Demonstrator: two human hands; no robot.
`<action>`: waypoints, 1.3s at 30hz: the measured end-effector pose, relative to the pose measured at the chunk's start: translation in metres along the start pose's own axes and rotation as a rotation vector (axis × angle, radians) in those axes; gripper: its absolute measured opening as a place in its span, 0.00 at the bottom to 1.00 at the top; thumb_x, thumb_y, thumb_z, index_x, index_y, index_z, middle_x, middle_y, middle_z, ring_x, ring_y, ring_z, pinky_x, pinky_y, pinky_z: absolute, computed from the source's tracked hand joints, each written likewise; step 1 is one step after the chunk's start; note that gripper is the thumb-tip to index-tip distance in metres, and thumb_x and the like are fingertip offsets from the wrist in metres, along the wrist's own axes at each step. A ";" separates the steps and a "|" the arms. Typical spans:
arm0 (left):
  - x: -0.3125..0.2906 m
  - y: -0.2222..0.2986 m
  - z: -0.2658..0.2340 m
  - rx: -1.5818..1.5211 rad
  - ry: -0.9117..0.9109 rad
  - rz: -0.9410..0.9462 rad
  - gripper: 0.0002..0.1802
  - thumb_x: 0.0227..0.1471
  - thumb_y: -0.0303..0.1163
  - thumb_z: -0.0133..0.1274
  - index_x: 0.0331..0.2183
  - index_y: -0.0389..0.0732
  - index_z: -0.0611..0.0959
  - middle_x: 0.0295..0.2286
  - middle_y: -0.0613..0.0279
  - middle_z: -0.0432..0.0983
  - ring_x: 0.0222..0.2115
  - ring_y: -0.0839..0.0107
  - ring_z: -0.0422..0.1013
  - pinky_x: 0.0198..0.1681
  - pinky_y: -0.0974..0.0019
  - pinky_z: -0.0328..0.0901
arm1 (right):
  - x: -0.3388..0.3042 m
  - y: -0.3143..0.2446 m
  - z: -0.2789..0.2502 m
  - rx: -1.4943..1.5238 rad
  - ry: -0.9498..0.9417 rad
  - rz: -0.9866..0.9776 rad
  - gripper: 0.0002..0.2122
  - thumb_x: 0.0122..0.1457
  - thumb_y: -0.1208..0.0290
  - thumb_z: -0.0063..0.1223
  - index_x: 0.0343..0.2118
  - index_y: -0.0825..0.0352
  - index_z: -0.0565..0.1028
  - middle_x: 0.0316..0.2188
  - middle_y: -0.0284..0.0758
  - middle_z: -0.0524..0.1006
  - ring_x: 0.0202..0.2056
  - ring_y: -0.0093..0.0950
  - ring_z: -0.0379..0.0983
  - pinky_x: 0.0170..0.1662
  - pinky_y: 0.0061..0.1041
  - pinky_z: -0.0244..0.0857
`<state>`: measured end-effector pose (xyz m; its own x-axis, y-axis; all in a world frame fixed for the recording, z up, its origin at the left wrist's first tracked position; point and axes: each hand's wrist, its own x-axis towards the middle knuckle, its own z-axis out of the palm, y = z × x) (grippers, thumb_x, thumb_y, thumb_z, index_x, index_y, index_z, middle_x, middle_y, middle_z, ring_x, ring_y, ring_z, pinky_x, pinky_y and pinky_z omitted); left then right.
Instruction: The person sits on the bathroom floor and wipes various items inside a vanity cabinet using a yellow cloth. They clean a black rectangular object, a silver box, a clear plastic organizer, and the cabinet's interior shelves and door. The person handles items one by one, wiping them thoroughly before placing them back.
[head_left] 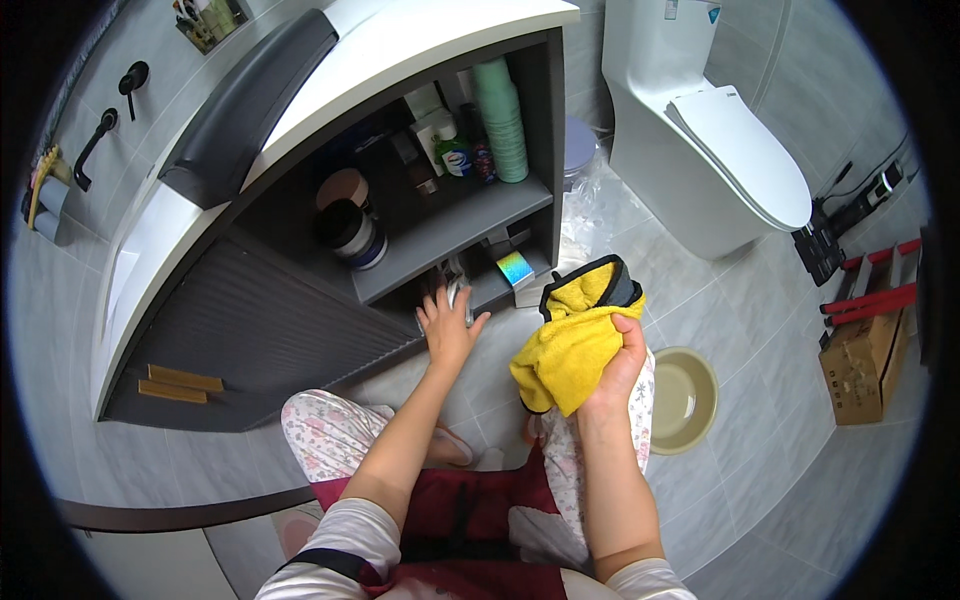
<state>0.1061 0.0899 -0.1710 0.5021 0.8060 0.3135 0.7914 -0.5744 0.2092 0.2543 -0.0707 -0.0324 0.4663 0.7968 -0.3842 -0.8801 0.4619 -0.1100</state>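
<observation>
A yellow cloth [570,350] with black edging and a grey underside hangs bunched in my right hand [622,365], whose fingers are closed round it. At the front of the cabinet's lower shelf [490,288] is my left hand [448,325], fingers spread. Just beyond its fingertips is a clear, shiny object [457,272]; I cannot tell its kind or whether I touch it. Right of it on the same shelf sits a small box with a rainbow sheen [515,267].
The upper shelf [460,235] of the dark cabinet [270,330] holds dark-lidded jars [352,235], a green bottle [452,150] and a tall green cup stack [503,125]. To the right are a white toilet [745,155], a beige basin [685,400] and a cardboard box [858,370].
</observation>
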 end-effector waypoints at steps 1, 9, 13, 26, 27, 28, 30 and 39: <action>-0.001 0.000 0.001 -0.028 0.010 -0.034 0.27 0.39 0.41 0.58 0.44 0.47 0.72 0.52 0.51 0.55 0.48 0.44 0.56 0.47 0.42 0.57 | -0.001 0.002 0.002 -0.013 0.000 -0.004 0.19 0.48 0.65 0.43 0.43 0.70 0.68 0.40 0.41 0.73 0.41 0.39 0.69 0.47 0.36 0.62; -0.005 -0.018 -0.011 -0.158 -0.025 -0.218 0.36 0.35 0.37 0.57 0.51 0.50 0.68 0.47 0.38 0.59 0.42 0.42 0.62 0.47 0.57 0.61 | 0.002 0.008 0.000 -0.015 -0.044 0.041 0.19 0.48 0.66 0.43 0.42 0.71 0.68 0.39 0.42 0.73 0.40 0.39 0.69 0.46 0.36 0.63; -0.028 -0.030 -0.034 -0.513 0.088 -0.229 0.30 0.39 0.34 0.54 0.49 0.46 0.71 0.48 0.42 0.63 0.47 0.51 0.62 0.49 0.61 0.60 | 0.002 0.011 -0.001 -0.051 -0.014 0.039 0.19 0.48 0.66 0.44 0.42 0.70 0.68 0.39 0.41 0.73 0.40 0.38 0.69 0.46 0.35 0.63; -0.128 -0.012 -0.267 -1.160 0.461 -0.009 0.38 0.42 0.51 0.49 0.49 0.31 0.69 0.49 0.43 0.62 0.50 0.54 0.62 0.53 0.55 0.56 | 0.002 0.036 -0.014 -0.118 -0.112 0.077 0.19 0.47 0.65 0.44 0.43 0.69 0.68 0.40 0.40 0.73 0.40 0.37 0.70 0.46 0.35 0.64; -0.130 -0.010 -0.279 -1.110 0.631 0.049 0.44 0.41 0.55 0.52 0.51 0.31 0.66 0.50 0.45 0.61 0.49 0.54 0.62 0.52 0.54 0.59 | 0.003 0.040 -0.016 -0.127 -0.113 0.093 0.19 0.47 0.65 0.44 0.43 0.69 0.68 0.40 0.40 0.73 0.40 0.37 0.70 0.46 0.35 0.64; -0.127 -0.008 -0.293 -0.972 0.721 0.085 0.42 0.41 0.53 0.51 0.51 0.31 0.65 0.51 0.44 0.60 0.49 0.54 0.62 0.52 0.54 0.59 | 0.004 0.044 -0.018 -0.142 -0.119 0.103 0.19 0.47 0.65 0.44 0.43 0.69 0.68 0.40 0.40 0.73 0.40 0.37 0.70 0.46 0.35 0.64; -0.104 -0.004 -0.326 -0.687 0.886 0.157 0.40 0.42 0.48 0.51 0.52 0.31 0.65 0.51 0.43 0.59 0.50 0.54 0.62 0.51 0.56 0.59 | 0.005 0.052 -0.022 -0.169 -0.133 0.119 0.20 0.47 0.64 0.44 0.42 0.70 0.68 0.39 0.40 0.73 0.40 0.38 0.70 0.46 0.35 0.64; 0.040 -0.026 -0.393 0.041 1.003 0.176 0.21 0.42 0.36 0.57 0.42 0.43 0.78 0.43 0.54 0.71 0.45 0.63 0.68 0.47 0.63 0.63 | -0.004 0.059 -0.030 -0.275 -0.117 0.231 0.22 0.47 0.62 0.43 0.43 0.71 0.68 0.39 0.43 0.73 0.38 0.40 0.71 0.44 0.36 0.65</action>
<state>-0.0316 0.0812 0.2003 0.1035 0.2078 0.9727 0.7552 -0.6528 0.0591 0.1982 -0.0581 -0.0650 0.2455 0.9144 -0.3219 -0.9470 0.1553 -0.2810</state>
